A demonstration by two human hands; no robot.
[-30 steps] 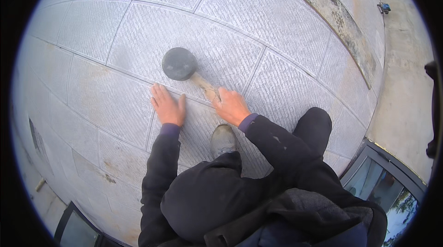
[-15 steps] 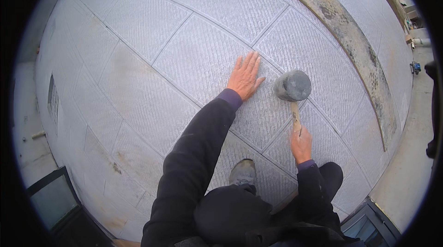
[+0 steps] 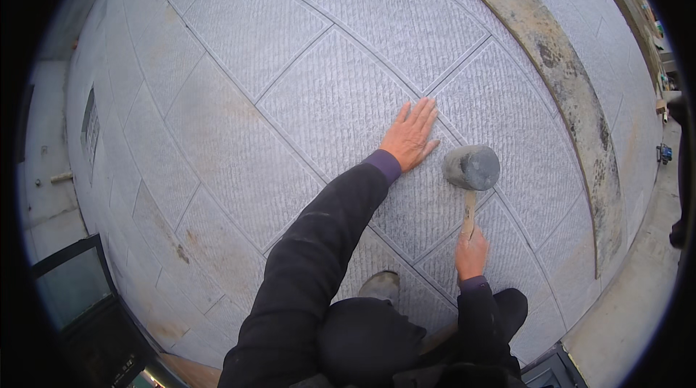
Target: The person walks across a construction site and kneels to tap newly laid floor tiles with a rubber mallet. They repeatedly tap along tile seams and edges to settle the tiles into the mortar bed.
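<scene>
My left hand [image 3: 409, 134] lies flat on a ribbed grey stone paving slab [image 3: 333, 91], fingers together and pointing at the slab's far corner, where seams meet. Gripped in my right hand [image 3: 473, 254] is the wooden handle of a rubber mallet [image 3: 471, 168]. Its thick dark grey head is just right of my left hand, over a seam between slabs. Whether the head touches the stone or hovers above it, I cannot tell.
A long stained wooden board [image 3: 558, 62] lies across the paving at right. My shoe [image 3: 380, 285] and knees are close below my hands. At the lower left is a dark-framed glass panel [image 3: 76, 286]; a small blue object [image 3: 664, 154] sits at the far right.
The whole view has shifted, with the slabs lower and further right in it. My left hand stays on the same slab. The mallet has come slightly nearer to me.
</scene>
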